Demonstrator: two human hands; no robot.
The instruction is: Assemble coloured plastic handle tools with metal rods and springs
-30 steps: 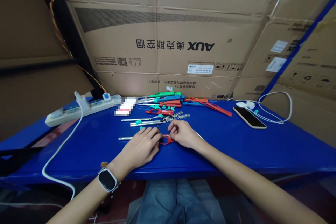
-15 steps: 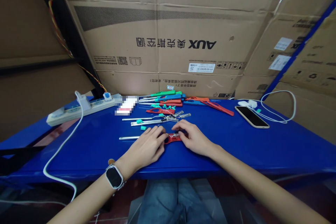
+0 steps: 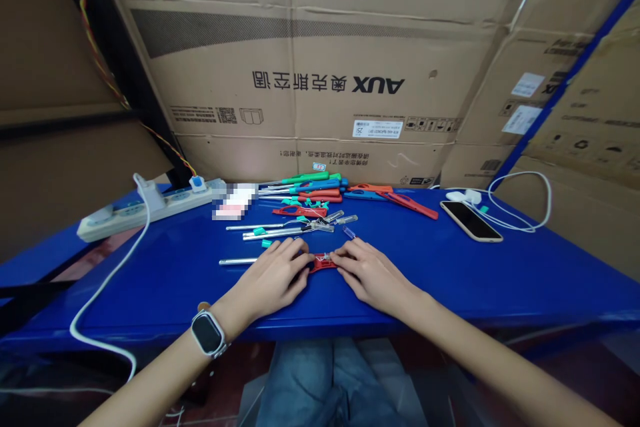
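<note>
My left hand (image 3: pixel 280 272) is closed on the left end of a red lighter casing half (image 3: pixel 325 265), fingers bent over it. A metal lighter tube (image 3: pixel 237 261) runs out to the left from under this hand. My right hand (image 3: pixel 373 273) pinches the casing's right end, where small pale parts and a thin white wire show in the open shell. The fingertips hide much of it. A clear purplish piece (image 3: pixel 349 232) lies just beyond the right fingers; whether they touch it I cannot tell. Further off are metal tubes with wires (image 3: pixel 273 234) and clear tanks (image 3: pixel 346 219).
Green, blue and red lighter pieces (image 3: pixel 320 185) are heaped at the back, with red and orange casings (image 3: pixel 411 205) to their right. Small green caps (image 3: pixel 267 243) lie scattered. A phone (image 3: pixel 471 221) and white cable sit right; a power strip (image 3: pixel 150 210) stands left.
My right hand has come down and closer to the left hand over the red casing, its fingers now closed at the right end. The purplish piece has come into sight. The view has shifted slightly.
</note>
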